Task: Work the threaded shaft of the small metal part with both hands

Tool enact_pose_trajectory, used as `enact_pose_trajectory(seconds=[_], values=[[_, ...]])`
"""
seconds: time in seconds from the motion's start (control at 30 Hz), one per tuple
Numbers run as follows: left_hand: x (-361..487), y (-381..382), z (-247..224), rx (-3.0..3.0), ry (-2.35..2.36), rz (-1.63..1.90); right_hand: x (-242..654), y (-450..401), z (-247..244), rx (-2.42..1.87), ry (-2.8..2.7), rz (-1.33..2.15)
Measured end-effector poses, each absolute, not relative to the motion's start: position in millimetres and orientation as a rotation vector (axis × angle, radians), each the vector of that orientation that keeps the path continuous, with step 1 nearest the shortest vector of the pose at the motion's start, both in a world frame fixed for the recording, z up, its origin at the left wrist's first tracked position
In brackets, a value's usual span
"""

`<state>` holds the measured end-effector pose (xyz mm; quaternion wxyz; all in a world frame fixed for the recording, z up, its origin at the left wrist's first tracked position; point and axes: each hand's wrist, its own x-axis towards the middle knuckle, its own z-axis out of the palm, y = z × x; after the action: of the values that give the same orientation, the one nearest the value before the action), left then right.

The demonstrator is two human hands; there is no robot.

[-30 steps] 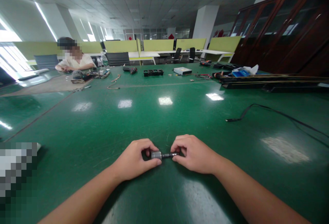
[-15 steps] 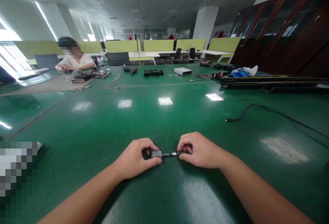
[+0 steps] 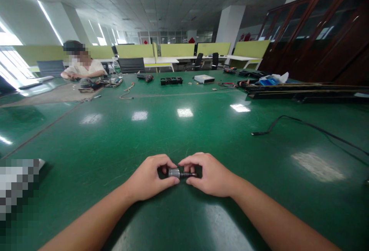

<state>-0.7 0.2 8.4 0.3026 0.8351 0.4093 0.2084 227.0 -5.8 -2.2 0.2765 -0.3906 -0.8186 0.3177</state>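
My left hand (image 3: 154, 176) pinches the thick silver cylinder of a metal shaft part (image 3: 174, 172) between thumb and fingers, holding it level just over the green table. A thin rod points right from the cylinder, and a dark coil spring (image 3: 184, 174) sits around it close to the cylinder. Around the rod's free end curves my right hand (image 3: 211, 175), thumb and fingers apart on either side of it. The rod tip lies between them, and I see no firm grip there.
The green table (image 3: 129, 139) reflects ceiling lights. A black cable (image 3: 305, 121) lies at right, a pixelated object (image 3: 17, 185) at near left. Farther off are a drill (image 3: 145, 77), a white box (image 3: 204, 78), black rails (image 3: 288, 91) and a seated person (image 3: 83, 64).
My right hand has moved left along the rod, and its fingers have parted. The spring, earlier pinched at the rod's tip, now sits around the rod by the cylinder. My left hand keeps its hold.
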Motion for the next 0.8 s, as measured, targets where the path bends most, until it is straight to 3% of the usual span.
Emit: enact_pose_trajectory(seconds=[0.8], values=[[1.5,-0.8,9.4,2.232,1.119,0.546,222.9,-3.5,-6.1,-1.043,-2.258,0.731]])
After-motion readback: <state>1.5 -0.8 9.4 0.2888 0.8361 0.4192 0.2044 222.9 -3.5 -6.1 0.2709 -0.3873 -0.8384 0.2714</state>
